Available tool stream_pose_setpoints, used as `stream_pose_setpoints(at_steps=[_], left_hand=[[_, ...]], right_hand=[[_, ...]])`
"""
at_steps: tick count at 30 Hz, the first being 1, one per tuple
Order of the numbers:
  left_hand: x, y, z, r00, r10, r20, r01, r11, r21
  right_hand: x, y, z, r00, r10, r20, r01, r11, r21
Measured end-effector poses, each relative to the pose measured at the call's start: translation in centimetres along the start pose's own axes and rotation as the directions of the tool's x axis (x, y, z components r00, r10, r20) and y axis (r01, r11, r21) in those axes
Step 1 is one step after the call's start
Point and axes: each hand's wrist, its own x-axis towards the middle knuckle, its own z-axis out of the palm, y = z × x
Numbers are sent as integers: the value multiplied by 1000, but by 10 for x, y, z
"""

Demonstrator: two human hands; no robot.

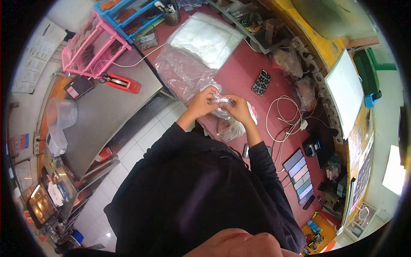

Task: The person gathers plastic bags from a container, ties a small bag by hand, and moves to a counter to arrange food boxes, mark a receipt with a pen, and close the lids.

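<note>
My left hand (203,103) and my right hand (239,109) meet over the near edge of the dark red table. Between them is a crinkled clear plastic bag (221,100), pinched in the fingers of both hands. Just below my hands lies another clear plastic bag (230,129) with pale contents that I cannot make out. A wide sheet of loose clear plastic (180,70) spreads to the left of my left hand. Beyond it lies a stack of white plastic bags (206,39).
A patterned phone (261,82) and a coiled white cable (278,115) lie to the right, with a row of phones (299,176) nearer me. On the grey table stand a red tape dispenser (123,83), a pink basket (96,47) and a clear tub (62,113). Blue trays (132,21) stand behind.
</note>
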Motion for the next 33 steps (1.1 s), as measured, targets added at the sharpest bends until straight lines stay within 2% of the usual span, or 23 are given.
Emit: stream_pose_setpoints(at_steps=[2, 3, 5, 8, 12, 14, 15, 17, 18, 20, 21, 23, 27, 29, 33], left_hand=[[-2, 4, -1, 972, 213, -96, -168, 923, 347], [-2, 4, -2, 971, 215, -100, -168, 922, 349], [-1, 5, -1, 923, 314, -221, -223, 907, 357], [-1, 7, 0, 899, 380, -218, -263, 867, 423], [-5, 11, 3, 927, 307, -213, -211, 901, 380], [-4, 11, 7, 963, 229, -146, -202, 963, 178], [0, 3, 8, 963, 227, -147, -200, 963, 178], [11, -12, 9, 985, 163, -54, -171, 965, -198], [14, -14, 9, 985, 164, -53, -171, 965, -197], [20, -14, 9, 983, 183, 26, -181, 980, -87], [22, -12, 8, 982, 185, 26, -182, 979, -87], [25, -8, 6, 978, 202, 45, -206, 973, 108], [31, -9, 11, 983, 182, 29, -184, 974, 130], [32, -9, 11, 985, 172, -13, -161, 947, 279], [34, -10, 13, 981, 195, -18, -189, 965, 181]], right_hand=[[0, -2, 4, 992, -101, -80, 100, 995, -16], [0, -5, 5, 991, -105, -77, 104, 994, -17], [-5, -15, 7, 989, -20, -147, 22, 1000, 6], [-17, -30, 8, 982, 27, -188, -42, 997, -72], [-22, -16, 8, 975, -31, -219, 21, 999, -47], [-24, -8, 9, 935, -182, -306, 189, 982, -7], [-23, -5, 9, 935, -181, -304, 188, 982, -6], [-19, 2, 7, 877, -314, -363, 354, 934, 48], [-18, 7, 6, 877, -314, -364, 354, 934, 47], [-17, 14, 2, 964, -100, -247, 145, 975, 168], [-15, 17, 1, 963, -101, -248, 145, 975, 168], [-12, 24, -1, 964, -61, -260, 130, 958, 255], [-5, 41, -6, 969, -76, -234, 142, 950, 278], [-3, 43, -8, 982, -48, -184, 106, 941, 322], [-1, 33, -10, 971, -109, -211, 182, 913, 365]])
